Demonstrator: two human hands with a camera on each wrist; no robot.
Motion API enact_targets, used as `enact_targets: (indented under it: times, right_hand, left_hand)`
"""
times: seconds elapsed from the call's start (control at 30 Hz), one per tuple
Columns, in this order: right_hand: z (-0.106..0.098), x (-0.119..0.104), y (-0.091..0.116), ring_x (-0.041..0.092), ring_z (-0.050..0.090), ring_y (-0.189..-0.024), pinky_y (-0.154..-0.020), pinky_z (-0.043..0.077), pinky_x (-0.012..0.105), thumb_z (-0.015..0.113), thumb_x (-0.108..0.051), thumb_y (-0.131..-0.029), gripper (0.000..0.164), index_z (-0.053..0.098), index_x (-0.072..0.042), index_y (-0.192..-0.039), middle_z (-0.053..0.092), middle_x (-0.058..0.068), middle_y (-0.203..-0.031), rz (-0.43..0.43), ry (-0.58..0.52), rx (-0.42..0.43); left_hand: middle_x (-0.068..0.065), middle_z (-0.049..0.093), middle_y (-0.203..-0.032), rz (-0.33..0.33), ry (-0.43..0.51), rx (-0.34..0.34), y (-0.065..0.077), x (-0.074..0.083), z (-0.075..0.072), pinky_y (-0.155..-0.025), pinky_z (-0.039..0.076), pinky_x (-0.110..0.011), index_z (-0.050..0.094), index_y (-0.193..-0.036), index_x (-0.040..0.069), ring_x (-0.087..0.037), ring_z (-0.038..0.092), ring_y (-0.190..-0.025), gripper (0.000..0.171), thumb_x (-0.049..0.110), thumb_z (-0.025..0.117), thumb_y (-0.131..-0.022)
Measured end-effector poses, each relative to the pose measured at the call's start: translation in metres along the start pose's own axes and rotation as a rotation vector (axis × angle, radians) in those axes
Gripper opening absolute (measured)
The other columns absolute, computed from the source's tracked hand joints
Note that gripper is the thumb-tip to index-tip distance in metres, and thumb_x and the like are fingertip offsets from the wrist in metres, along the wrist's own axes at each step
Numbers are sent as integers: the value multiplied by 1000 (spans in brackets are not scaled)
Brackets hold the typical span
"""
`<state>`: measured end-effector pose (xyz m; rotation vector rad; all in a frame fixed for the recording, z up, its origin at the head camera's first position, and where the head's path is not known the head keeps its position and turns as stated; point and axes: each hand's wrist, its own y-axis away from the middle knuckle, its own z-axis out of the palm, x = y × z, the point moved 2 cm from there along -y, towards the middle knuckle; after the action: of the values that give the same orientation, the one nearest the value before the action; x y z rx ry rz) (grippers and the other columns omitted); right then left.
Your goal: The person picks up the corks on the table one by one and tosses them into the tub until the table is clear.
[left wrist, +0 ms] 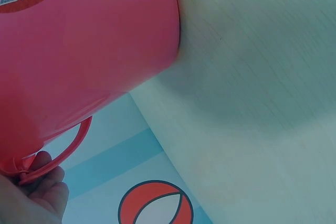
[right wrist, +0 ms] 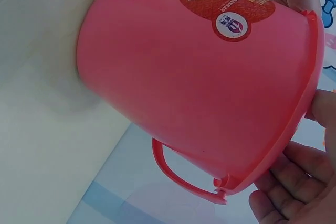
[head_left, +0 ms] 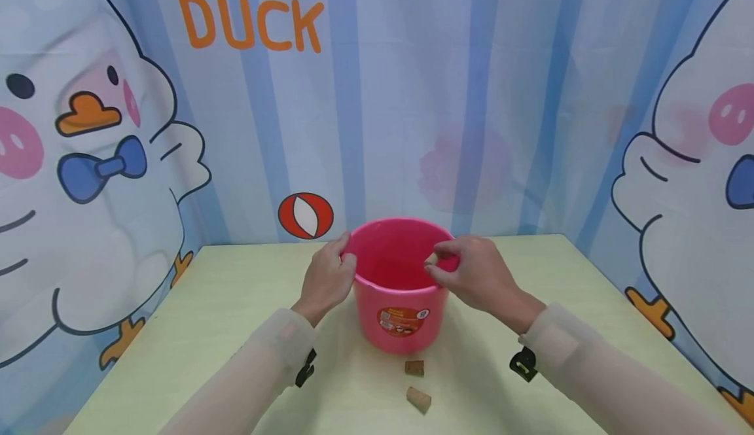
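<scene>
A pink plastic bucket [head_left: 370, 317] stands upright on the table, with an orange label on its front. My left hand [head_left: 326, 279] grips its left rim, and the left wrist view shows the fingers beside the end of the pink handle [left wrist: 81, 139]. Over the right side of the opening, my right hand [head_left: 478, 273] pinches a small beige cork stopper [head_left: 432, 260] between thumb and index finger. The right wrist view hides that stopper behind the rim. In front of the bucket lie a tapered cork stopper [head_left: 419, 400] and a small brown block-like piece [head_left: 414, 367].
The pale yellow table [head_left: 247, 330] ends at the back against a blue striped curtain [head_left: 400, 95] printed with ducks, which also hangs along both sides. Both forearms, in light sleeves with dark wrist devices, flank the bucket.
</scene>
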<state>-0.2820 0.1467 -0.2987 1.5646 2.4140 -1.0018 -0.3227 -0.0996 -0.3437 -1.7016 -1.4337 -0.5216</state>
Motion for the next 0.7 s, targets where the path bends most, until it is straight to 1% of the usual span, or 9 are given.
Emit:
enact_targets:
  times: [0.1, 0.17, 0.23, 0.5, 0.7]
  right_hand:
    - [1, 0, 0, 26, 66, -90, -64, 60, 30, 83, -23, -85, 40, 76, -2, -119, 74, 9, -102, 67, -18, -45]
    - [1, 1, 1, 30, 68, -94, -66, 61, 32, 83, -24, -85, 49, 72, 0, -126, 73, 14, -109, 101, -25, -59]
    - [1, 1, 1, 31, 68, -95, -67, 62, 33, 84, -26, -85, 54, 70, 0, -130, 73, 17, -114, 117, -27, -61]
    - [3, 2, 4, 32, 69, -96, -68, 63, 37, 84, -27, -85, 53, 70, -2, -130, 72, 16, -115, 111, -31, -23]
    - [3, 6, 8, 28, 66, -91, -65, 61, 34, 82, -27, -86, 49, 72, -1, -127, 74, 13, -110, 78, 1, 34]
  left_hand:
    - [-6, 51, -153, -2, -2, 0, 0, 0, 0, -96, 56, -45, 38, -159, 12, -31, 54, -129, 59, 26, 49, -103]
    - [-6, 51, -153, -3, -1, 0, 0, 0, 0, -97, 56, -46, 38, -159, 13, -31, 54, -129, 59, 26, 49, -103]
    - [-6, 51, -152, -4, -2, 1, 0, 0, 0, -96, 56, -45, 38, -159, 12, -30, 54, -129, 59, 25, 49, -103]
    - [-6, 51, -153, -16, 5, 0, 1, 0, 0, -95, 57, -45, 37, -160, 13, -31, 54, -130, 60, 26, 50, -103]
    - [-6, 51, -153, -20, -4, 0, 0, 0, 0, -95, 57, -45, 37, -159, 13, -30, 54, -129, 59, 26, 50, -103]
